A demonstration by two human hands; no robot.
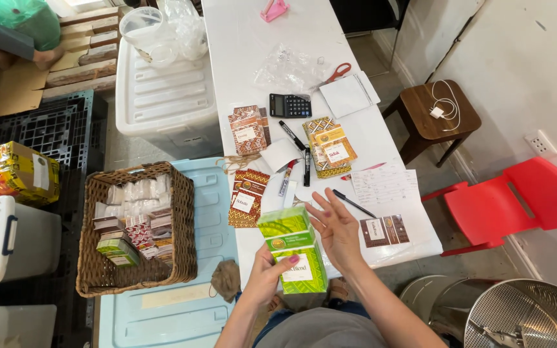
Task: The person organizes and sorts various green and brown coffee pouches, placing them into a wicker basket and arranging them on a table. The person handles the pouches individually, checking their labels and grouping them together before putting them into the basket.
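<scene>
Plastic bins and a black pallet fill the left edge of the frame, with a yellow printed packet [9, 171] lying on top of them. Just right of that, a wicker basket [91, 270] sits on a pale blue bin lid [211, 206], packed with small sachets and little boxes.

At lower centre the left hand [265, 276] comes up from below and grips a green box [293, 248] by its lower left corner, thumb on the front face near the white label, fingers wrapped round behind. The box stands upright and leans slightly left, its long axis running up the frame, over the near edge of the white table [246, 38]. The right hand [336, 229] is spread, fingers apart, holding nothing; its palm lies just beside the box's right edge, and I cannot tell whether it touches. So the box lies directly left of the open hand and above the gripping one, and both are equally close.

Further up the table lie patterned brown pouches [247, 129], a calculator [290, 105], markers, a yellow patterned pouch [331, 149] and red scissors [338, 71]. At the right of the frame stand a wooden stool [420, 109] and a red chair [523, 200].
</scene>
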